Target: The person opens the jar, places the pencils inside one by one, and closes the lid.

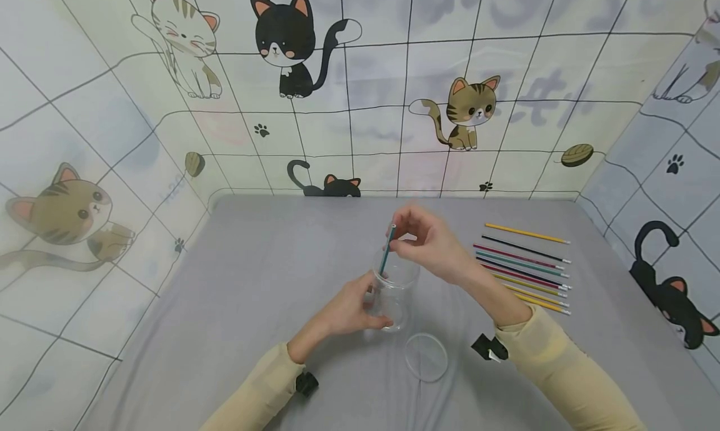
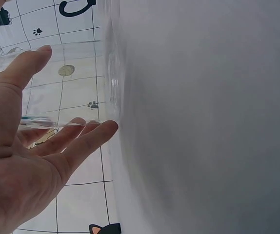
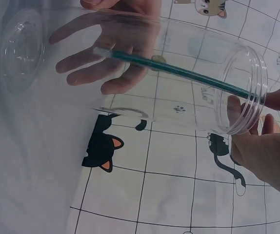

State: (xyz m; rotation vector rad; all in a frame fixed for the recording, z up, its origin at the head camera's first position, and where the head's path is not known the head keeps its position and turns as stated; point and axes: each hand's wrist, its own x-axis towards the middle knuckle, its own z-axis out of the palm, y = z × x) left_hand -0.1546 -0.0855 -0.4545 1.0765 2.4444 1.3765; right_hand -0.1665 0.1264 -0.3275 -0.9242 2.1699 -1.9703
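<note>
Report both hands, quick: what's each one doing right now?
Left hand: holding the clear jar.
Right hand: pinching the teal pencil, lower end inside the jar.

One left hand, one right hand, one clear jar, one teal pencil inside it, at least nine loose pencils at right, one clear lid nearer, seven printed cats, whole or partial.

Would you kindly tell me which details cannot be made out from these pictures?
Head view: the left ends of the lowest yellow pencils, hidden behind the right forearm.
Head view: whether the upper tip of the teal pencil is sharpened; it is too small.
Left wrist view: the mouth of the clear jar, cut off by the left edge.
</note>
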